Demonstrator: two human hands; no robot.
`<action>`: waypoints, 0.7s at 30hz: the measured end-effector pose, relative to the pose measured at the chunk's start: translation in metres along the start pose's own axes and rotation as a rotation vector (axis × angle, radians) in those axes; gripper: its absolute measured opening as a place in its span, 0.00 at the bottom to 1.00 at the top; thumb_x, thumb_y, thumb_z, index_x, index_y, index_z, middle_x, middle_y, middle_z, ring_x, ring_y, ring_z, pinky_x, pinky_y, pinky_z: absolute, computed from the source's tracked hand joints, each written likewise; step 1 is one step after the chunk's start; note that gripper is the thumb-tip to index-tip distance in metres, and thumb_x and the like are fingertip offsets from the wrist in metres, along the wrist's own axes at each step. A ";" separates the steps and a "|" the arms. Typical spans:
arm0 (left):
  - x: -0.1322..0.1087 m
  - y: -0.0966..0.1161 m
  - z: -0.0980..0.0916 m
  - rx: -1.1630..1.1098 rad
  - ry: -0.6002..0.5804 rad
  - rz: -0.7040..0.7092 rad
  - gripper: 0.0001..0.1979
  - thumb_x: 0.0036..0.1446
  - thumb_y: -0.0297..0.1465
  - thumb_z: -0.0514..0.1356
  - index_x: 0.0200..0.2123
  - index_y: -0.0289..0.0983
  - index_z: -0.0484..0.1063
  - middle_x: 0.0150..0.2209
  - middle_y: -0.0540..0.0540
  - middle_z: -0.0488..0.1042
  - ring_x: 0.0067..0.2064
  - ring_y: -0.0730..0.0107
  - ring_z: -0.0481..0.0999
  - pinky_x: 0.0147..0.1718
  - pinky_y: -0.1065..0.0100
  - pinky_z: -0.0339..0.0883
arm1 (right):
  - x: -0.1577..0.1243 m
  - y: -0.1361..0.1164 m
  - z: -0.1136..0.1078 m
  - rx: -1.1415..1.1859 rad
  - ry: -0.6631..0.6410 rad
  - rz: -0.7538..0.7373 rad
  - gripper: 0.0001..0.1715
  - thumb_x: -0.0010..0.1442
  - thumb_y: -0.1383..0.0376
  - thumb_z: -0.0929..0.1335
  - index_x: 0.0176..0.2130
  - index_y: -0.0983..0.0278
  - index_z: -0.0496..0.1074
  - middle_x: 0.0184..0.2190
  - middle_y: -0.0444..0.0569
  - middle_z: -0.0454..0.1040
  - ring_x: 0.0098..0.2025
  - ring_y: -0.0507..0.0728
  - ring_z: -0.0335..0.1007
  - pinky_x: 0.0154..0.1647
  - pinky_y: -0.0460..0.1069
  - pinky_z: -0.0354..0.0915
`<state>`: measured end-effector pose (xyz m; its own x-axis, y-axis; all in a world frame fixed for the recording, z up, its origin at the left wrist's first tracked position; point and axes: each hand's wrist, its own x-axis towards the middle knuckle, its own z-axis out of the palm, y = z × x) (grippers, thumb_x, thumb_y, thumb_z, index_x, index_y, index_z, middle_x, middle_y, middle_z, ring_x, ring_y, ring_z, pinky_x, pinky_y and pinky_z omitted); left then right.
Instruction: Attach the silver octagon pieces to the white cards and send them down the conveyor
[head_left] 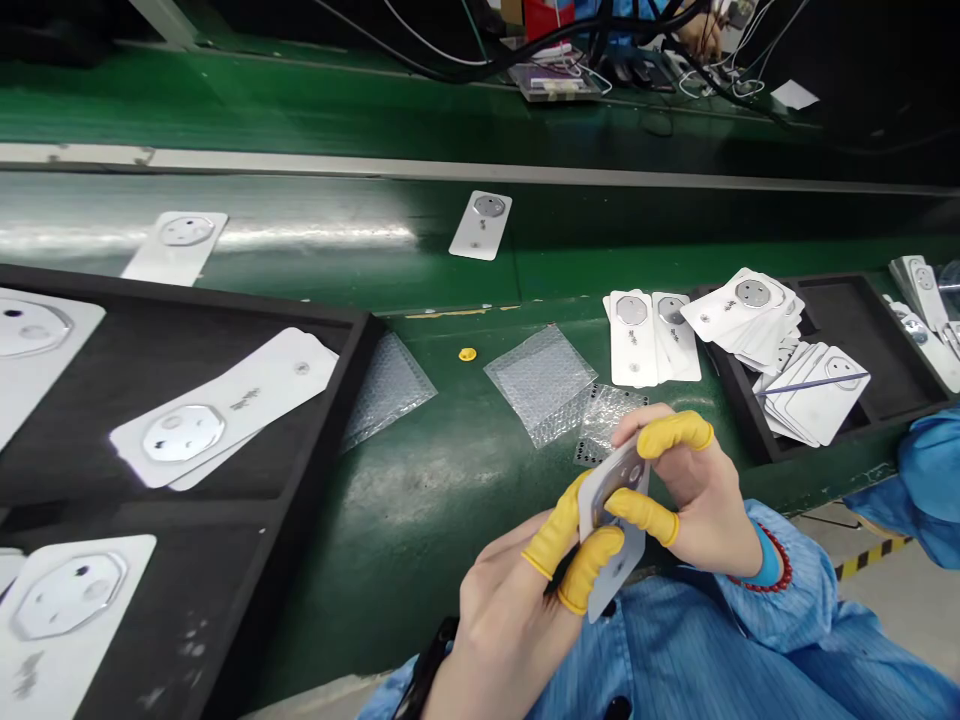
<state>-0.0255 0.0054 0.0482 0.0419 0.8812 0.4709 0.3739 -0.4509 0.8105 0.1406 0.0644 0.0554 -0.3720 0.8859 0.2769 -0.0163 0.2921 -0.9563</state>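
Head view: white card pinched in both hands over the bench

Grip closed on both sides: L hand [506,625] and R hand [701,490] pinch a white card [616,535] w/ a round metal insert, raised off the bench, close to the blue smock [675,640]. Card's held up near the face, prob. for a close look. Yellow finger cots [658,432] cover several fingers, likely to keep skin oils off the metal. Red bead bracelet [772,572] sits on R wrist.

Next out on green bench [420,570]: bubble wrap sheets [540,385], small dotted sheet [609,425], tiny yellow disc [467,354]. Two loose cards [634,338] lie just beside the wrap, near R hand. Black foam tray [885,300] at right carries stacked cards [814,395] w/ a purple stick [814,385] across them. Larger black tray [300,540] at left holds cards [225,410] spaced apart, prob. so faces don't rub.

Farther: two cards [480,225] on the lower green surface. Far end: co-worker's hand [701,35] among black cables [525,50].
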 end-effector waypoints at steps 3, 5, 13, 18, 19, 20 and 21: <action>0.000 0.002 0.000 -0.020 -0.004 -0.034 0.15 0.56 0.20 0.63 0.45 0.41 0.74 0.30 0.51 0.79 0.24 0.73 0.77 0.23 0.75 0.74 | 0.003 -0.003 -0.004 0.021 -0.043 0.073 0.13 0.61 0.64 0.70 0.42 0.57 0.62 0.41 0.48 0.67 0.41 0.55 0.68 0.38 0.49 0.72; 0.002 0.003 0.000 -0.045 -0.004 -0.080 0.14 0.56 0.22 0.63 0.45 0.42 0.75 0.32 0.50 0.81 0.26 0.70 0.80 0.26 0.73 0.76 | 0.005 -0.006 -0.007 0.055 -0.075 0.144 0.13 0.61 0.62 0.71 0.42 0.58 0.62 0.41 0.48 0.67 0.40 0.54 0.69 0.37 0.49 0.72; 0.008 0.010 0.000 -0.195 0.003 -0.229 0.14 0.53 0.24 0.66 0.41 0.48 0.79 0.31 0.56 0.83 0.24 0.71 0.80 0.24 0.74 0.76 | 0.008 -0.013 -0.009 0.208 -0.058 0.272 0.17 0.56 0.58 0.74 0.40 0.59 0.66 0.39 0.46 0.69 0.34 0.51 0.70 0.33 0.46 0.73; 0.009 0.011 0.003 -0.167 0.046 -0.185 0.15 0.54 0.25 0.66 0.43 0.48 0.78 0.30 0.55 0.82 0.23 0.72 0.79 0.23 0.74 0.75 | 0.007 -0.016 -0.008 0.127 -0.049 0.254 0.16 0.57 0.59 0.74 0.40 0.58 0.65 0.36 0.45 0.69 0.33 0.52 0.70 0.33 0.47 0.73; 0.009 0.011 0.004 -0.159 0.048 -0.188 0.14 0.54 0.25 0.66 0.43 0.47 0.79 0.29 0.55 0.82 0.23 0.72 0.78 0.22 0.74 0.75 | 0.007 -0.016 -0.008 0.119 -0.060 0.259 0.16 0.57 0.59 0.73 0.40 0.58 0.64 0.35 0.44 0.69 0.32 0.52 0.70 0.32 0.47 0.73; 0.009 0.011 0.004 -0.161 0.047 -0.187 0.15 0.55 0.25 0.65 0.43 0.47 0.79 0.29 0.54 0.82 0.23 0.72 0.78 0.22 0.74 0.75 | 0.007 -0.016 -0.009 0.119 -0.076 0.267 0.16 0.58 0.59 0.73 0.40 0.58 0.64 0.35 0.44 0.69 0.31 0.52 0.70 0.30 0.47 0.73; 0.009 0.011 0.005 -0.172 0.047 -0.183 0.15 0.55 0.25 0.65 0.44 0.48 0.79 0.30 0.54 0.82 0.23 0.71 0.79 0.23 0.74 0.75 | 0.007 -0.016 -0.010 0.130 -0.096 0.276 0.16 0.58 0.59 0.73 0.40 0.58 0.63 0.35 0.44 0.69 0.30 0.51 0.70 0.29 0.47 0.72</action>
<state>-0.0165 0.0095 0.0597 -0.0566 0.9448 0.3228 0.2079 -0.3051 0.9294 0.1474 0.0697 0.0738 -0.4649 0.8854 0.0007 -0.0190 -0.0091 -0.9998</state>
